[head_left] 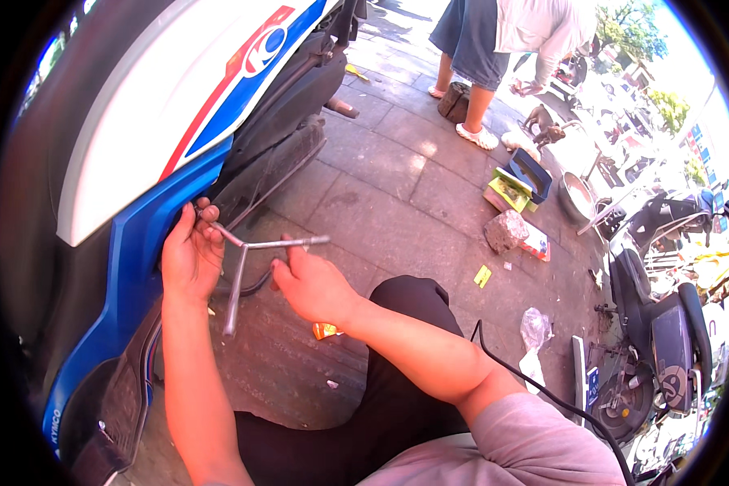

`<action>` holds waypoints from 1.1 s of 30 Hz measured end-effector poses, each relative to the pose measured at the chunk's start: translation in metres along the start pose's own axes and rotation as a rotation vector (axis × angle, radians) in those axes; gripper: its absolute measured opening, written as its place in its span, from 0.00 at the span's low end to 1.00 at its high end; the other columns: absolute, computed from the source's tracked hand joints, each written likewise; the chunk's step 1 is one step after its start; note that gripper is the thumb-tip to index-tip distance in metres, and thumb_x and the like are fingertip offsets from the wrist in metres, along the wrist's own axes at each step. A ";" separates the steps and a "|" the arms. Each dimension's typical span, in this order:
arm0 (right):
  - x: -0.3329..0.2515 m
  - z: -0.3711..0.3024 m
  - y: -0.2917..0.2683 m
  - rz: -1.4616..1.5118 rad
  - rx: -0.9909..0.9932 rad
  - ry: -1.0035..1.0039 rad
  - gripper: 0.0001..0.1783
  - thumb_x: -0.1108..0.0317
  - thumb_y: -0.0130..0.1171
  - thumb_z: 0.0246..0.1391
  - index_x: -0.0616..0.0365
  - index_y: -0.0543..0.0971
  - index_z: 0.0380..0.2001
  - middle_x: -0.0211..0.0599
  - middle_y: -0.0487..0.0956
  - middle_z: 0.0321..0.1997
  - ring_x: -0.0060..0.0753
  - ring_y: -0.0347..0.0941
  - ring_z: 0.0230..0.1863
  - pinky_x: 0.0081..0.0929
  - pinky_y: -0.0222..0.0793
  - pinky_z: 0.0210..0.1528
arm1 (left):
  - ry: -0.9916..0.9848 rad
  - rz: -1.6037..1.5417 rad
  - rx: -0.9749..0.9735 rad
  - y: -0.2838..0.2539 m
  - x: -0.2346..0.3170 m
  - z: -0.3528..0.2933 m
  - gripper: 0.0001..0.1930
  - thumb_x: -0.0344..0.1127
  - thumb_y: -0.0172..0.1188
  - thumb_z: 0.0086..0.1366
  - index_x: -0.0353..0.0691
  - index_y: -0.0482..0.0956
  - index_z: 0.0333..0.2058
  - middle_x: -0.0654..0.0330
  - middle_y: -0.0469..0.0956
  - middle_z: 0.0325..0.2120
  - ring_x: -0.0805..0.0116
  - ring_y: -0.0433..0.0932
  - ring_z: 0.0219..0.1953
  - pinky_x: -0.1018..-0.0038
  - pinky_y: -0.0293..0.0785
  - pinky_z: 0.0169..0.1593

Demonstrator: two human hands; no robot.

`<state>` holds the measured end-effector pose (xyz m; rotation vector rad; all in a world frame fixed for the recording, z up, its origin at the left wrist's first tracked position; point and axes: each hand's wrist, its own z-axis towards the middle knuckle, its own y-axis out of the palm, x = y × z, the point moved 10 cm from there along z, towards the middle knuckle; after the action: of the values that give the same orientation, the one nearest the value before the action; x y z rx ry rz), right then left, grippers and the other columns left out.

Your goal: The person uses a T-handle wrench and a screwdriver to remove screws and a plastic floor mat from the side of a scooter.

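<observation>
A silver three-way socket wrench [243, 245] reaches from the lower edge of the scooter's blue side panel [130, 243]. My left hand [190, 255] is against that panel, its fingers closed around the wrench arm pointing into the scooter. The tip of that arm is hidden behind my fingers and the panel. My right hand [312, 283] has curled fingers at the wrench arm that points right, with its index fingertip on the metal. A third arm of the wrench hangs down free. The scooter's white body cover [178, 89] rises above, with red and blue stripes.
A stone block [506, 232], a yellow box [509, 190] and a dark blue tray [528, 174] lie on the paving to the right. Beyond, a person [502, 49] bends over near a dark stump [454, 103]. A parked scooter [672, 348] stands far right. A black cable [559, 397] crosses beside my right arm.
</observation>
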<state>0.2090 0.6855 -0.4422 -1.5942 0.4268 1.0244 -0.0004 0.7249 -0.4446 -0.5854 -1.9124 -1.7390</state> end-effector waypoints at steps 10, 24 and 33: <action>-0.081 -0.065 0.054 -0.306 -0.591 -0.347 0.39 0.57 0.58 0.71 0.53 0.67 0.81 0.53 0.87 0.33 0.62 0.87 0.35 0.59 0.81 0.41 | -0.008 -0.081 -0.095 0.000 0.011 -0.007 0.16 0.39 0.56 0.87 0.31 0.78 0.59 0.57 0.83 0.39 0.73 0.84 0.33 0.81 0.89 0.40; -0.139 -0.079 0.010 0.013 -0.183 -0.880 0.35 0.66 0.64 0.61 0.63 0.74 0.71 0.44 0.82 0.36 0.53 0.84 0.37 0.50 0.76 0.39 | -0.060 -0.109 -0.061 -0.001 0.005 0.000 0.16 0.40 0.52 0.89 0.31 0.79 0.57 0.57 0.80 0.38 0.72 0.81 0.33 0.81 0.86 0.35; -0.034 -0.003 -0.027 0.034 0.007 -0.067 0.27 0.51 0.53 0.76 0.63 0.79 0.61 0.60 0.89 0.43 0.66 0.87 0.48 0.61 0.81 0.48 | -0.001 -0.048 0.080 -0.009 0.007 0.000 0.15 0.38 0.54 0.87 0.31 0.80 0.57 0.56 0.83 0.42 0.77 0.83 0.37 0.84 0.91 0.42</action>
<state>0.2109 0.6826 -0.3987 -1.5469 0.4126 1.0980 -0.0117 0.7237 -0.4476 -0.5147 -2.0018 -1.6824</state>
